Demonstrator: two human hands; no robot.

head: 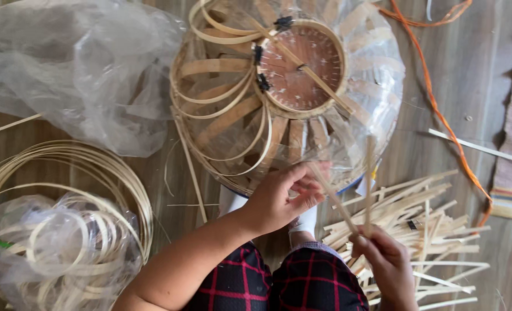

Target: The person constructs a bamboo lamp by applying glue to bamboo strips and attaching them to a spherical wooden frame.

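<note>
You are sitting over a wooden floor (pixel 152 190) with a half-woven bamboo basket (pixel 284 92) lying in front of your knees, its round base (pixel 302 66) turned up toward you and its flat ribs fanning outward under a clear plastic cover. To its left sits a crumpled clear plastic sheet (pixel 77 63), and below that a coil of thin bamboo strips (pixel 65 173) with a plastic bag of more coils (pixel 60 253) resting on it. On your right lies a loose pile of short flat bamboo slats (pixel 423 224), with an orange cord (pixel 440 115) trailing across the floor beyond it. Your left hand (pixel 279 198) is curled at the near rim of the basket, fingers pinched closed on a slat there. Your right hand (pixel 382 259), just above the pile, is closed around two thin slats (pixel 368 184) that stand up toward the basket rim.
</note>
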